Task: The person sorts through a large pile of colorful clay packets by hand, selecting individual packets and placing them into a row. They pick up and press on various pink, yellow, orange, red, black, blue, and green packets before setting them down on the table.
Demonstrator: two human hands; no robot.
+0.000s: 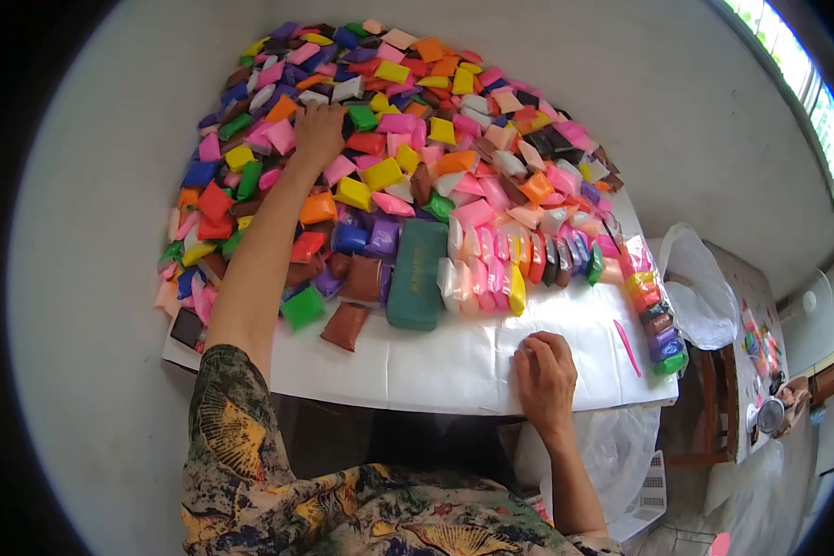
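Touching pkts (347,89): L hand (320,132). On tbl (408,371): R hand (547,375), 1 green case (417,278).

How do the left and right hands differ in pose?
The left hand reaches far out over the colorful packets, while the right hand rests near the front edge of the white tabletop.
The left hand is back-up on a nearly straight arm; the right hand's fingers curl loosely.
Both are bare.

From here I see pale walls (93,232), a bright barred window (802,83) upper right, and a white-topped table (398,371).
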